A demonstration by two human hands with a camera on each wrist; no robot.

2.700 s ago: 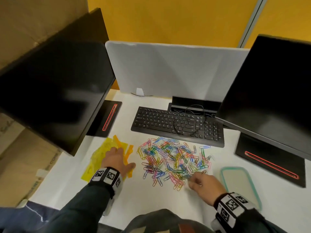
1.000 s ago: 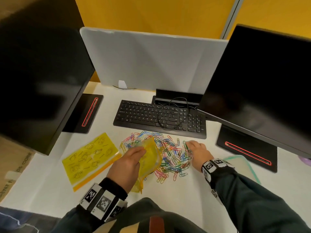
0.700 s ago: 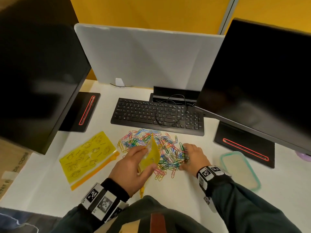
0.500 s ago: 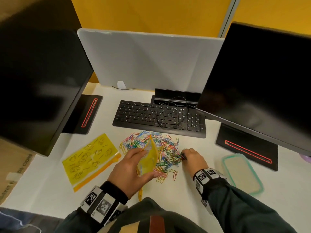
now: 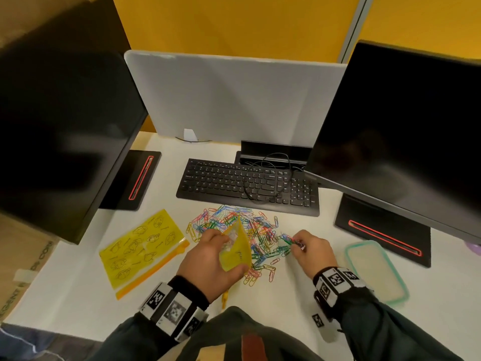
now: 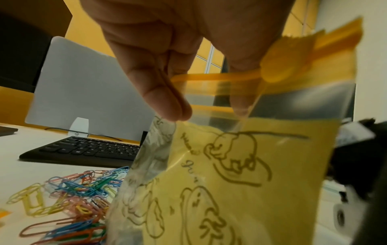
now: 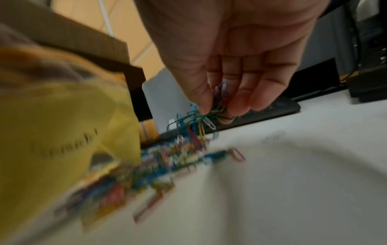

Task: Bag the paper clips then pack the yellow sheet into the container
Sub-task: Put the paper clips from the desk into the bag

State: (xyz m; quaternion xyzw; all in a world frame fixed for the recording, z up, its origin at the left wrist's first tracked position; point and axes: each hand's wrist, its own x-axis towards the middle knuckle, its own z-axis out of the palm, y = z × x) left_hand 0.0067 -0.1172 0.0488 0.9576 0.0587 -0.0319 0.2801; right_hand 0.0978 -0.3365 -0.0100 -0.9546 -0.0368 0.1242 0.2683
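Presently on the white desk (image 5: 325, 290): one loose heap of coloured wire paper clips (image 5: 234, 227), lying just near of the black keyboard (image 5: 247, 186), between the two hands. Left hand (image 5: 210, 261), fingers curled, grips a small yellow zip bag printed with line drawings (image 5: 236, 248), raised over the heap's near-left part; the left wrist view shows fingertips (image 6: 167, 106) and thumb spreading the bag's mouth below its orange zip strip. Right hand (image 5: 312, 251), at the heap's right edge, pinches a small bunch of clips (image 7: 211, 112) between thumb and fingertips, the bunch lifted just off the desk. Flat yellow sheet with the same drawings and an orange edge strip (image 5: 143, 248), lying left of the heap, apart from both hands. Rectangular clear container with teal rim (image 5: 374, 274), at the near right of the desk, right of the right hand. Two dark monitors, one at each side.
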